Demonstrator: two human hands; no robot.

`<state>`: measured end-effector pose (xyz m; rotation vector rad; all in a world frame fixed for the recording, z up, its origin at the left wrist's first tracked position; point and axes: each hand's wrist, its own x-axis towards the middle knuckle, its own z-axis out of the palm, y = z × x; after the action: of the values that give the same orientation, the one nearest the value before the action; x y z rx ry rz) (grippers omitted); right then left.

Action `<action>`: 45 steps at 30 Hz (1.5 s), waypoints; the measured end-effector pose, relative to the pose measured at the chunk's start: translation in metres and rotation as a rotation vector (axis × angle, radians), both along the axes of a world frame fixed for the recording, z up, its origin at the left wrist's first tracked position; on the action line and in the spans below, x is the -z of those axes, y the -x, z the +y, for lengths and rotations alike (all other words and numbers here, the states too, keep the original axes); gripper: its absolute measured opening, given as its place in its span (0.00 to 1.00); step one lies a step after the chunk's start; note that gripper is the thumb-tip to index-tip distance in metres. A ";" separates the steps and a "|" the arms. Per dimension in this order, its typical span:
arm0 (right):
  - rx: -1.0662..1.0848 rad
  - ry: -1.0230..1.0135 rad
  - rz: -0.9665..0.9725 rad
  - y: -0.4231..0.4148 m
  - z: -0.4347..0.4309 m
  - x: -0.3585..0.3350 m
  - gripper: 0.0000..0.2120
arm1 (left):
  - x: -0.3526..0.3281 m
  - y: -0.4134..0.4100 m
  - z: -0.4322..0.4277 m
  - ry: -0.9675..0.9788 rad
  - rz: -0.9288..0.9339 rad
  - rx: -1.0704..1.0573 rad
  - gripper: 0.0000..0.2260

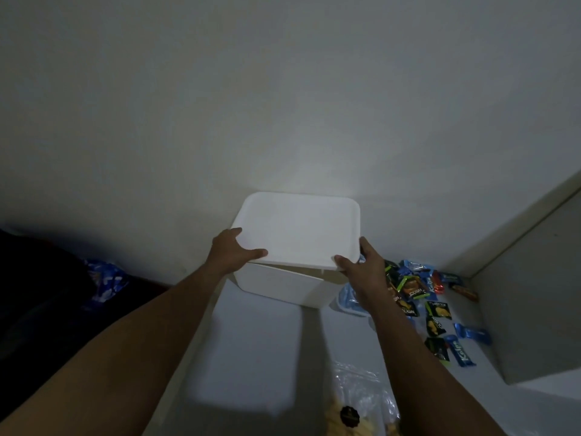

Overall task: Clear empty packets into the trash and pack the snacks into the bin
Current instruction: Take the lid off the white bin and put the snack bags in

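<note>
A white bin (283, 286) stands against the wall at the centre of the view. Its white lid (298, 231) sits tilted on top, with the near edge raised off the rim. My left hand (231, 251) grips the lid's near left corner. My right hand (361, 269) grips its near right corner. Several snack packets (430, 306), green, blue and black, lie scattered on the surface to the right of the bin. The inside of the bin is hidden.
A clear plastic bag with yellow snacks (358, 407) lies at the bottom centre. A clear plastic container (349, 302) rests right of the bin. A blue patterned bag (105, 280) sits at the left by a dark area. A grey panel (534, 294) walls the right side.
</note>
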<state>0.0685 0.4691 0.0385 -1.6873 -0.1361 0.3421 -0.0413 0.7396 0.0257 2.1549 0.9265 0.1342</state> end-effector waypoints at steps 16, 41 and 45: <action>-0.074 0.202 -0.437 0.039 0.005 -0.010 0.45 | -0.005 0.037 0.009 -0.004 -0.298 -0.142 0.52; -0.383 0.602 0.081 0.258 -0.090 0.148 0.41 | 0.122 0.263 -0.080 -0.046 0.360 -0.013 0.55; -0.366 0.687 0.090 0.255 -0.095 0.160 0.42 | 0.133 0.254 -0.082 -0.028 0.397 0.039 0.54</action>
<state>-0.1865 0.3739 -0.1215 -2.3212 -0.2850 0.8060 -0.2954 0.6575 -0.1073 2.2669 1.1049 -0.3127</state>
